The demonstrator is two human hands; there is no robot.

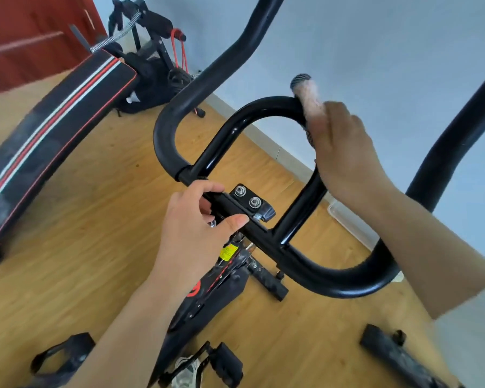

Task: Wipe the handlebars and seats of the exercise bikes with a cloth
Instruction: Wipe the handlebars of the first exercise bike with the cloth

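Observation:
The black handlebar [230,135] of an exercise bike fills the middle of the head view, with an inner loop and two outer horns rising up. My right hand [345,152] grips a pinkish, grey-edged cloth [310,93] wrapped around the far right bend of the inner loop. My left hand [196,222] holds the handlebar's central crossbar, thumb and fingers curled round it beside the two clamp bolts [247,197]. The bike's frame [207,289] and pedals [227,362] show below. No seat is in view.
A black sit-up bench with red and white stripes [48,152] lies on the wooden floor at the left, with another black machine [151,51] behind it by the red door. The pale wall runs close behind the handlebar. A black base foot [398,359] sits at lower right.

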